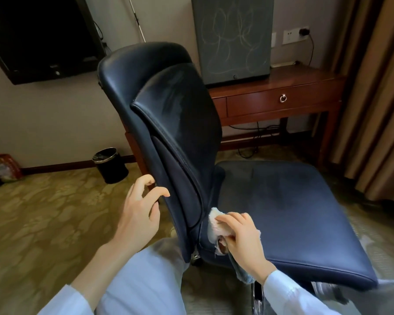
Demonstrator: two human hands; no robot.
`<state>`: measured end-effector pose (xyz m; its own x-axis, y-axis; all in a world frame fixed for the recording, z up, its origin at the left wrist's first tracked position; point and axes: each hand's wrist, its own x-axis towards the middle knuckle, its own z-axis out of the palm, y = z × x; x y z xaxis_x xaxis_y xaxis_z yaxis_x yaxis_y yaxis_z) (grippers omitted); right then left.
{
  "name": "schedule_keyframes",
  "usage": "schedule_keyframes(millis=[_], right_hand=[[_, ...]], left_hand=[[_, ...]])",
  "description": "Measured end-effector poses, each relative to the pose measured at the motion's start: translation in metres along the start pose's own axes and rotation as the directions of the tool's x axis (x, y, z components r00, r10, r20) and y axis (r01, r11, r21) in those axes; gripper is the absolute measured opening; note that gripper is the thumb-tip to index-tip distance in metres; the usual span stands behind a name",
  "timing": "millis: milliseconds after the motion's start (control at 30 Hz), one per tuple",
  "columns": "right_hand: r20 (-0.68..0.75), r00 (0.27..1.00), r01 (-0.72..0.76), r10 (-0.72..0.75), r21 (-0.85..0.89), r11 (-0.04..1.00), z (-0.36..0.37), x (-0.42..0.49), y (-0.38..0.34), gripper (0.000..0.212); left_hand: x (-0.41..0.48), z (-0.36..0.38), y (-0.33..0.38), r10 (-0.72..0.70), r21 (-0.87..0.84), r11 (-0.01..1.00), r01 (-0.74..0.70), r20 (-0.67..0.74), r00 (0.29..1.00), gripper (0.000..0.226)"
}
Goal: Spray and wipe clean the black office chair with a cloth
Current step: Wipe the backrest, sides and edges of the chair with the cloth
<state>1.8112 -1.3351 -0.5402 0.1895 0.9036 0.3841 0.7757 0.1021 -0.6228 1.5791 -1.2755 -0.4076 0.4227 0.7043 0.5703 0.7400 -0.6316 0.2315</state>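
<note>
Wiping the black office chair [293, 212] with a cloth [214, 223] at the seat's back corner.
The right hand [243, 237] curls over the bunched pale cloth and presses it into the corner where the seat's back edge meets the backrest, on the side nearest the camera. The left hand [141, 205] holds the backrest's outer edge low down, fingertips hooked round it. The chair stands on patterned carpet [43, 212], its backrest upright, with a wooden desk [282, 103] close behind it and a black waste bin [110, 165] by the wall beyond the left hand.
</note>
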Motion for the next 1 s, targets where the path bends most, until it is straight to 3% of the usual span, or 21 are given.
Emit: schedule_keyframes(millis=[367, 567, 1000], right_hand=[[-0.052, 0.998, -0.029, 0.026, -0.066, 0.997, -0.069, -0.043, 0.02, 0.043], [-0.074, 0.997, -0.031, 0.025, -0.073, 0.997, -0.098, -0.061, 0.021, 0.045], [-0.155, 0.978, 0.12, -0.137, -0.115, 0.986, -0.146, -0.083, -0.013, 0.048]], left_hand=[[-0.043, -0.001, 0.06, 0.005, -0.057, 0.998, -0.007, -0.037, 0.999, 0.029], [-0.058, -0.001, 0.087, 0.031, -0.059, 0.998, -0.03, 0.011, 0.999, 0.032], [-0.073, 0.001, 0.131, 0.114, -0.134, 0.985, -0.107, 0.043, 0.993, 0.035]])
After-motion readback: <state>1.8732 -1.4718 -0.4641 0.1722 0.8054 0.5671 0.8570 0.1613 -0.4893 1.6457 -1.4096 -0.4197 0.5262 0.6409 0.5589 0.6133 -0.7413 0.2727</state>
